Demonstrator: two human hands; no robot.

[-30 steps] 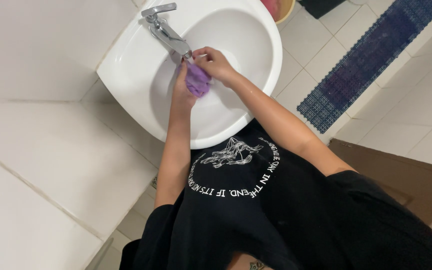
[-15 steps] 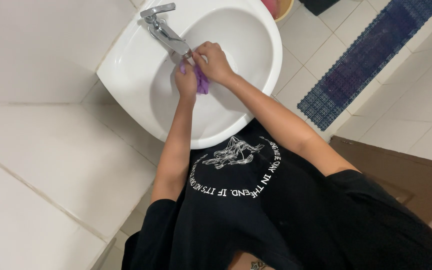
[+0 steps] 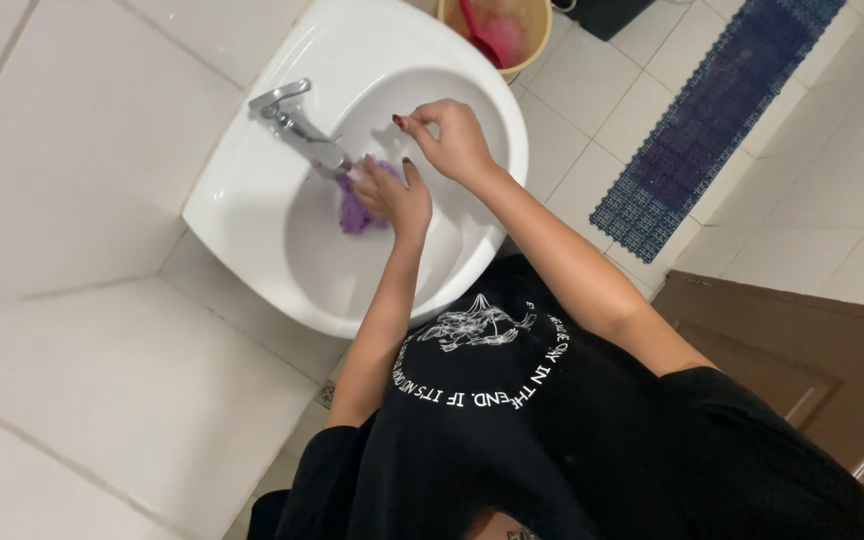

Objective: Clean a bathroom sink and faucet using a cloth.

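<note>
Left hand (image 3: 392,195) is closed around a purple cloth (image 3: 355,213), holding it inside the white sink (image 3: 252,190), right under the spout. Cloth is bunched, most of it sticking out on the faucet side of the fist, hanging toward the basin bottom. Can't tell if it touches the porcelain.

Right hand (image 3: 452,140) is off the cloth, lifted just above and beyond the left hand. Fingers loosely curled, thumb and forefinger tips close, nothing visible between them. Hands are apart, small gap between them, not touching.

Chrome faucet (image 3: 297,128) sits just past the left hand's knuckles, lever pointing away from the hands toward the wall corner. Can't tell if water is running.

Both forearms come down from the basin to a black T-shirt (image 3: 512,440) with a white round print on the chest.

Beyond the right hand, past the sink rim, a tan bucket (image 3: 537,30) stands on the floor with a red dipper (image 3: 482,38) in it. Further out to the right-hand side, a dark blue mat (image 3: 707,120) lies on white floor tiles. A brown door (image 3: 802,350) is near the right elbow.
</note>
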